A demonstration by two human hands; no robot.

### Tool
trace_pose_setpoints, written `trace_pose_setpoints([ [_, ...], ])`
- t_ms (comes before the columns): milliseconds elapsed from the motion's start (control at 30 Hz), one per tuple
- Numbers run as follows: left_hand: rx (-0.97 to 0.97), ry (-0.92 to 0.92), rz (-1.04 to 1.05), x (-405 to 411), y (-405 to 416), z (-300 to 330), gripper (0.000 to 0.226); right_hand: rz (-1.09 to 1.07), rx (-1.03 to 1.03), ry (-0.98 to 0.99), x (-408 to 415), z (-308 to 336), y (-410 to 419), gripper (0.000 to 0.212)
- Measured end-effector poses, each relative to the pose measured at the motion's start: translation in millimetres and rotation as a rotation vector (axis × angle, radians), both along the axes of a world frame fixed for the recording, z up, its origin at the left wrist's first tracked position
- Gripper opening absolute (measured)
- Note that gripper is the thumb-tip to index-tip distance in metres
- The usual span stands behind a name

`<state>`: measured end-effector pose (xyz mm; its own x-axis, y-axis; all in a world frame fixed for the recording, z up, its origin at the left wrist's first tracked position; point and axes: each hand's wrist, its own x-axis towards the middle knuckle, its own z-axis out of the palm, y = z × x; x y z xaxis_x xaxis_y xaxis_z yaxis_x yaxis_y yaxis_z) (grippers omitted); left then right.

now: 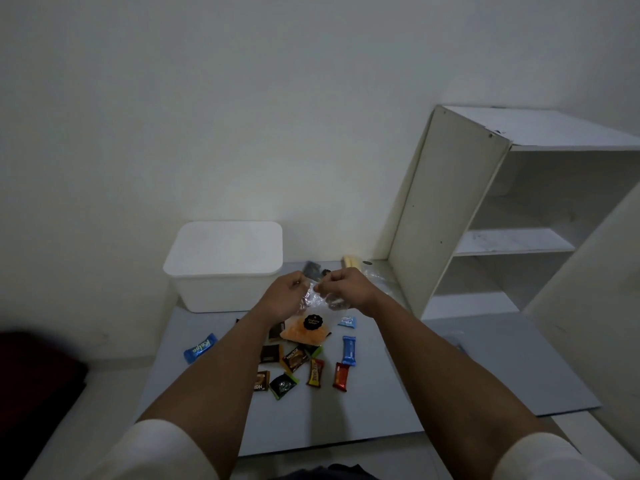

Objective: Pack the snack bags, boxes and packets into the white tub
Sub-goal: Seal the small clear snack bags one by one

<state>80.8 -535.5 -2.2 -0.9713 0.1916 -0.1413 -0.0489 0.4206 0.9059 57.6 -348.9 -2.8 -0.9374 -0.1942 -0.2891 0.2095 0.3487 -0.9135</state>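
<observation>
Barely begun: the white tub (221, 268) has its lid on and the snacks lie outside it.

Both hands hold up a clear bag of orange snacks (306, 329); the left hand (282, 299) and right hand (341, 287) each pinch its crumpled top in a tight grip, just in front of the tub. Below lie loose packets on the grey board (346, 420), among them a blue Kelpo packet (200, 348), a blue bar (348, 350), a red bar (341, 375) and several brown sachets, none yet packed. The tub's inside is hidden. The board seems to lie on a pale floor in a dim room, against a plain wall, with a white shelf unit (446, 216) to the right.
</observation>
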Motion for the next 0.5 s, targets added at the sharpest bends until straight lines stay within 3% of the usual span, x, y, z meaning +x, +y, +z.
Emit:
trace_pose_setpoints([
  [200, 0.09, -0.097, -0.007, 12.3, 2.6, -5.8, 0.025, 0.04, -0.027, 0.051, 14.7, -0.9, 2.0, 0.007],
  [500, 0.112, -0.052, 0.073, 20.0, 13.5, -10.9, 0.025, -0.054, -0.099, -0.002, 33.1, -5.8, 20.1, 0.011],
])
